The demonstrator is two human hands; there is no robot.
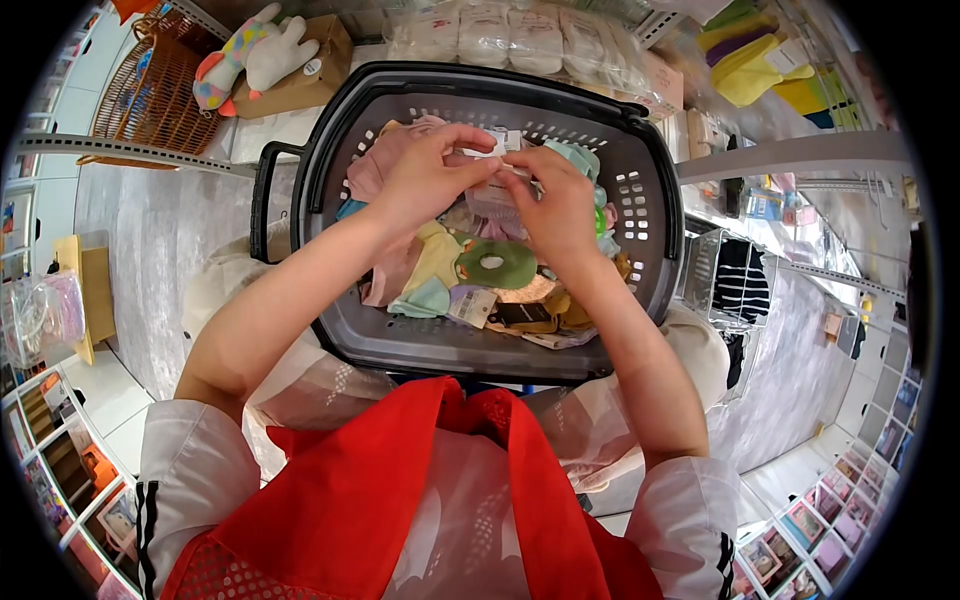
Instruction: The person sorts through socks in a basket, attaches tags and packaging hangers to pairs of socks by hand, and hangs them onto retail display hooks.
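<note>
A dark grey plastic basket (pixel 345 340) with a black rim rests at my lap, filled with folded cloth items in pink, yellow, mint and green. Over its far half my left hand (pixel 425 175) and my right hand (pixel 548 195) meet, fingertips almost touching. Both pinch a small white tag (pixel 490 150) between thumb and fingers. Pink cloth (pixel 375 168) lies under and beside my left hand. Nearer to me are a green round-holed piece (pixel 497 264), a yellow cloth (pixel 433 262) and a card label (pixel 472 306).
Wrapped white packs (pixel 485 38) line the shelf beyond the basket. At the upper left are a wicker basket (pixel 150 90) and a white plush toy (pixel 280 55). A metal shelf bar (pixel 790 150) crosses at right, above a wire basket (pixel 738 285) with striped cloth.
</note>
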